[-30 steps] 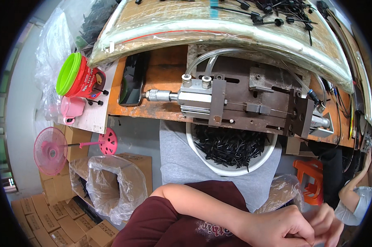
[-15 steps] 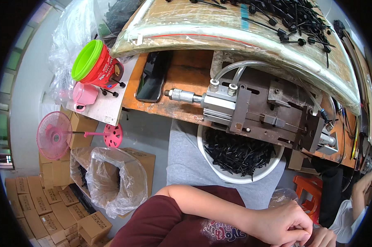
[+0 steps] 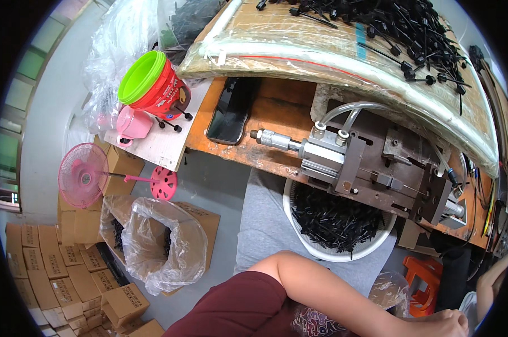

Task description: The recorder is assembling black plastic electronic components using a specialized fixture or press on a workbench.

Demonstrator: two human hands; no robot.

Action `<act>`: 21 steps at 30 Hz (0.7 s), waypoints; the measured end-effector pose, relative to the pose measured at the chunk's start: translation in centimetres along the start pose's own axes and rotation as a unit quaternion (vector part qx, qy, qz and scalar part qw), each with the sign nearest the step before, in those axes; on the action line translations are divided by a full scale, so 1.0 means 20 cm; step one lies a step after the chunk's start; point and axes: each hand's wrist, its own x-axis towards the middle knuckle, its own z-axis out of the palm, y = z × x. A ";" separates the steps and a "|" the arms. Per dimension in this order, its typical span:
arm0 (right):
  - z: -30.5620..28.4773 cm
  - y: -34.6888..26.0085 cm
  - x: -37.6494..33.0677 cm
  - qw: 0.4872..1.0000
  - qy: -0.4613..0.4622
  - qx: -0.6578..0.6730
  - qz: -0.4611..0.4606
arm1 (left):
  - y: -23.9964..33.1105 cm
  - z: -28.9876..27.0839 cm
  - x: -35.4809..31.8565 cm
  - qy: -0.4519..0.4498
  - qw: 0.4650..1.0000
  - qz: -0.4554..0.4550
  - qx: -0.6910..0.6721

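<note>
My left forearm (image 3: 332, 292) reaches across my body to the lower right. At its end my left hand (image 3: 449, 322) is at the picture's lower edge, its fingers curled closed; whatever they hold, if anything, is cut off. My right hand is out of the picture. On my lap, a white basket (image 3: 299, 238) holds many black rod-like parts (image 3: 341, 219). Above it, on the orange workbench (image 3: 282, 112), is a metal clamping fixture (image 3: 372, 168) with an air cylinder and clear hoses. Neither hand touches the fixture or basket.
Black parts with long stems (image 3: 417, 39) lie on a plastic-wrapped board (image 3: 287, 42). A phone (image 3: 229, 115), red-green bucket (image 3: 155, 87) and pink cup (image 3: 135, 123) stand left. Below are a pink fan (image 3: 84, 174), bag-lined box (image 3: 164, 241), cartons (image 3: 57, 275) and orange stool (image 3: 422, 283). Another person's arm (image 3: 492, 286) shows right.
My left hand has moved right and down toward the picture's edge. My right hand, partly visible beside it before, has left the picture. The whole view has shifted slightly, the bench appearing further right.
</note>
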 end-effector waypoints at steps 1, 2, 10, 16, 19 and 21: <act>-0.01 0.01 0.01 1.000 0.001 -0.008 -0.002 | -0.01 -0.01 0.00 0.003 0.999 -0.041 -0.012; -0.01 0.02 0.00 1.000 0.004 -0.021 -0.006 | -0.01 -0.02 0.00 0.006 0.996 -0.081 -0.023; -0.03 0.06 -0.02 0.988 0.043 -0.141 -0.034 | 0.04 -0.05 0.03 0.047 0.995 -0.066 0.054; -0.02 0.07 -0.03 0.973 0.054 -0.219 -0.052 | -0.04 -0.10 0.03 0.101 0.992 -0.026 0.068; -0.01 0.09 -0.02 0.963 0.055 -0.258 -0.061 | -0.03 -0.13 0.04 0.079 0.990 -0.005 0.118; 0.00 0.10 -0.01 0.953 0.052 -0.291 -0.069 | -0.02 -0.15 0.05 0.070 0.990 -0.003 0.122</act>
